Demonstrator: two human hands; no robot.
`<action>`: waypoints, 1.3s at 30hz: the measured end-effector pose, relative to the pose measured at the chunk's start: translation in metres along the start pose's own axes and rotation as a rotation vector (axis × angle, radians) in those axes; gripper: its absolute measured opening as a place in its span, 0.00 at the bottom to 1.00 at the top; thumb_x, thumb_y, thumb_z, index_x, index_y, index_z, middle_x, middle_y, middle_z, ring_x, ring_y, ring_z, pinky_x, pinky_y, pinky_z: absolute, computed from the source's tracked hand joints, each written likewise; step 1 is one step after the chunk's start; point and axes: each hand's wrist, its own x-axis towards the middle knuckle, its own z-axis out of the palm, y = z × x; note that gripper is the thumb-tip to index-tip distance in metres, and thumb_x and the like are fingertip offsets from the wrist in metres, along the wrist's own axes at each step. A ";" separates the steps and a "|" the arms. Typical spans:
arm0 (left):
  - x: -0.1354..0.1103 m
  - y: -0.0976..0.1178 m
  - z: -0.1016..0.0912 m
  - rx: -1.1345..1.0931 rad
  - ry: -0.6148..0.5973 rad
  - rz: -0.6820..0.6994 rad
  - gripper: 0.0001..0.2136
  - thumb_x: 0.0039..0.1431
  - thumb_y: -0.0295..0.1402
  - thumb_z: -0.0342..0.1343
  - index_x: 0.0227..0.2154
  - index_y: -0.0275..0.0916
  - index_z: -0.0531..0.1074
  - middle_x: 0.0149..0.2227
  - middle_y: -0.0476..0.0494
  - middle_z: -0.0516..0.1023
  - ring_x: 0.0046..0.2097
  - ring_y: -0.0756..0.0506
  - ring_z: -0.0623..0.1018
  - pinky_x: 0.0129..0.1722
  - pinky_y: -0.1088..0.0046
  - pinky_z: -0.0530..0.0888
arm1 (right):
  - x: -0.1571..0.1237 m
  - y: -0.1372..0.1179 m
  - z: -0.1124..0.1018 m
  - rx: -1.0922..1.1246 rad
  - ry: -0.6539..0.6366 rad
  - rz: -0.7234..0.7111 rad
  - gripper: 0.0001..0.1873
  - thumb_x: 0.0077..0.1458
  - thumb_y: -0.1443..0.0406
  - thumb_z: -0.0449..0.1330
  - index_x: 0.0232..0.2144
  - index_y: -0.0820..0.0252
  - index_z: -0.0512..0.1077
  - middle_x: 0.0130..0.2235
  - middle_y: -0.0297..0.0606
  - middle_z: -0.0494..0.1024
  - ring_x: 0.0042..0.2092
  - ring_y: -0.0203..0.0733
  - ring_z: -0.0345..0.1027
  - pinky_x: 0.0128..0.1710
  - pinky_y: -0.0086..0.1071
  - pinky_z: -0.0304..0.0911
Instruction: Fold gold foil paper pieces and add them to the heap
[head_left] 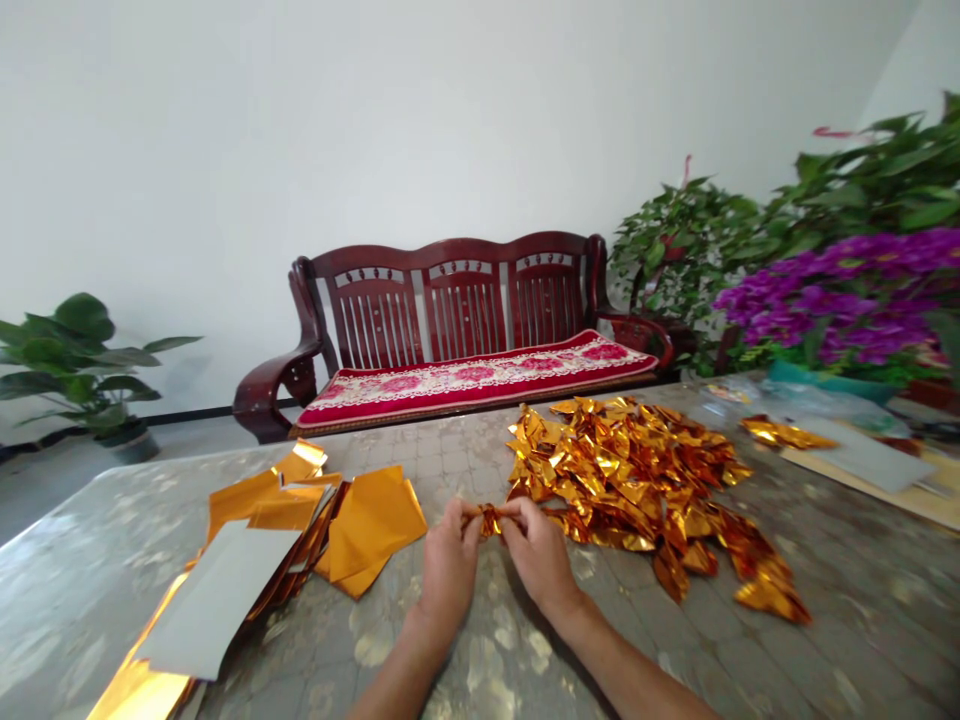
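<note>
1. The left hand and right hand pinch a small, shiny gold foil piece, fingers squeezed on its two ends.
2. It is over the grey, patterned table.
3. A heap of folded gold foil shapes lies right.
4. Flat orange-gold paper sheets lie left.

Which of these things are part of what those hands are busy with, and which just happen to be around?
Part of it, it seems:
left hand and right hand, pinching a gold foil piece
flat gold sheets
heap of gold pieces
table under them

Just around:
wooden bench
red-edged cushion
purple flowers
leafy plant at far left
</note>
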 end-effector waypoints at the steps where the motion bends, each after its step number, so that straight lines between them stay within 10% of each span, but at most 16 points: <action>1: 0.001 -0.002 0.001 -0.026 -0.001 -0.012 0.07 0.57 0.38 0.51 0.30 0.40 0.68 0.27 0.49 0.76 0.30 0.47 0.76 0.31 0.74 0.69 | 0.000 0.000 0.000 -0.007 -0.006 -0.003 0.07 0.54 0.63 0.55 0.32 0.57 0.73 0.31 0.35 0.79 0.33 0.42 0.73 0.33 0.30 0.64; 39: -0.014 -0.003 0.016 -0.112 0.070 -0.018 0.13 0.61 0.42 0.49 0.26 0.40 0.64 0.22 0.55 0.66 0.21 0.53 0.68 0.22 0.79 0.64 | -0.003 0.006 0.009 -0.095 0.008 -0.068 0.14 0.59 0.59 0.50 0.28 0.57 0.70 0.25 0.34 0.74 0.29 0.39 0.67 0.30 0.28 0.58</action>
